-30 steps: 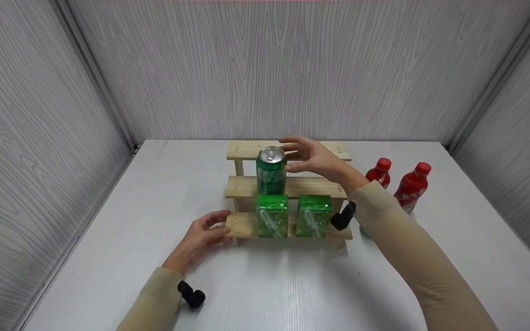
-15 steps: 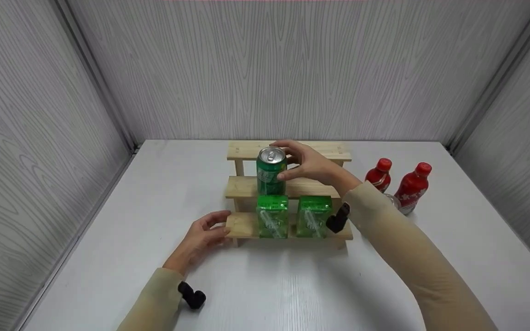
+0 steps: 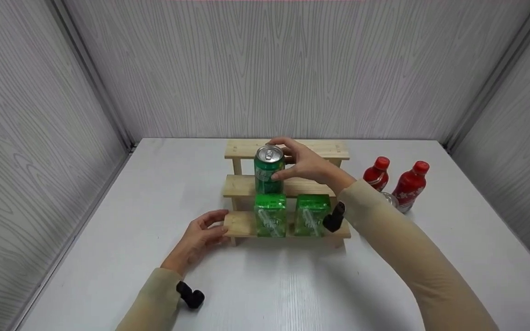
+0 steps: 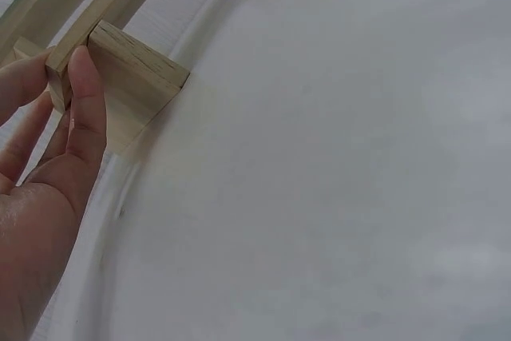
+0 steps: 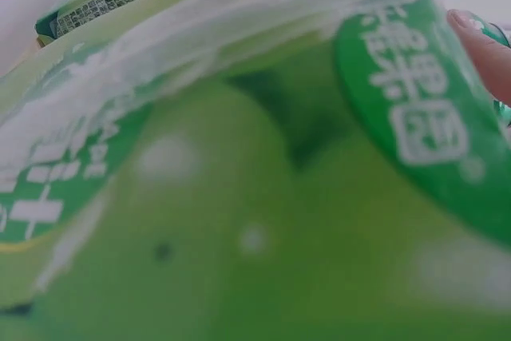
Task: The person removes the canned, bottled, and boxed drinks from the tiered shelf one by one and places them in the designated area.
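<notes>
A green soda can [image 3: 268, 177] with a silver top stands upright on the middle board of the wooden tiered shelf [image 3: 308, 185]. My right hand [image 3: 305, 162] grips it from the right, thumb in front and fingers behind, partly hidden. At the left end of the lowest board, my left hand [image 3: 202, 234] pinches the wood; the left wrist view has the thumb and fingers [image 4: 88, 109] on both sides of the board end. Two green juice boxes [image 3: 270, 216] stand on that lowest board, and one juice box [image 5: 263, 173] fills the right wrist view.
Right of the shelf stand two red-capped bottles, a nearer one [image 3: 410, 186] and another [image 3: 376, 174]. A can top [image 3: 390, 199] shows beside them, partly behind the right sleeve [image 3: 398, 234]. Panelled walls [image 3: 269, 69] enclose the white table [image 3: 265, 285].
My right hand has moved left onto the green can and closed around it. The can's place on the shelf looks unchanged. The left hand has stayed at the board end.
</notes>
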Action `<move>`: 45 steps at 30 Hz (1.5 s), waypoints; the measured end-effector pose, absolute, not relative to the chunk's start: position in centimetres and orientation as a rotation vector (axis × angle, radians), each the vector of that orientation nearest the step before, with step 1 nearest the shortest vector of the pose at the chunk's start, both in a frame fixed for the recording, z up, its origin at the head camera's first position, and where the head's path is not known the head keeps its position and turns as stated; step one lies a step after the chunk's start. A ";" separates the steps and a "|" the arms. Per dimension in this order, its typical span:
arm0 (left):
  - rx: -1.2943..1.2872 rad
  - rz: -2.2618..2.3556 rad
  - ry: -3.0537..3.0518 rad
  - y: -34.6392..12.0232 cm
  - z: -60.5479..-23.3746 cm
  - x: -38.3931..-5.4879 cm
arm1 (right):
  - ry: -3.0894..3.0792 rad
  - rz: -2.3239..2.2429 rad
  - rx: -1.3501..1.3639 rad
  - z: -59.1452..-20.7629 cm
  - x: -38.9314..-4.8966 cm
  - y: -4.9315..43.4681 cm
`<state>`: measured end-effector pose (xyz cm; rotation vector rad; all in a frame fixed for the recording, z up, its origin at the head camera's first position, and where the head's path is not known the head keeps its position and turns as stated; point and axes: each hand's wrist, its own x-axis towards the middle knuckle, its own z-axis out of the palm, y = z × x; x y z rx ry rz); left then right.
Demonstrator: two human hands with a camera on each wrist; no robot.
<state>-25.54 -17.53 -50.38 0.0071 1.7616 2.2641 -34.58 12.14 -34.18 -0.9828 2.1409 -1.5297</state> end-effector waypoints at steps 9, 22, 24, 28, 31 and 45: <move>-0.004 2.261 1.750 -17.5 -50.3 -25.4 | 2.186 -1.513 -0.971 -34.3 -34.5 12.1; -0.026 2.229 1.796 -17.2 -50.1 -25.5 | 2.247 -1.615 -0.880 -34.5 -34.4 13.2; -0.029 2.230 1.786 -17.3 -50.1 -25.4 | 2.260 -1.609 -0.885 -33.9 -33.8 13.4; -0.030 2.221 1.791 -17.3 -50.2 -25.4 | 2.274 -1.598 -0.904 -32.8 -32.6 13.8; -0.023 2.216 1.801 -17.4 -50.3 -25.5 | 2.262 -1.611 -0.906 -32.9 -32.5 14.1; -0.019 2.247 1.776 -17.1 -50.6 -25.7 | 2.117 -1.657 -0.878 -35.4 -34.5 14.9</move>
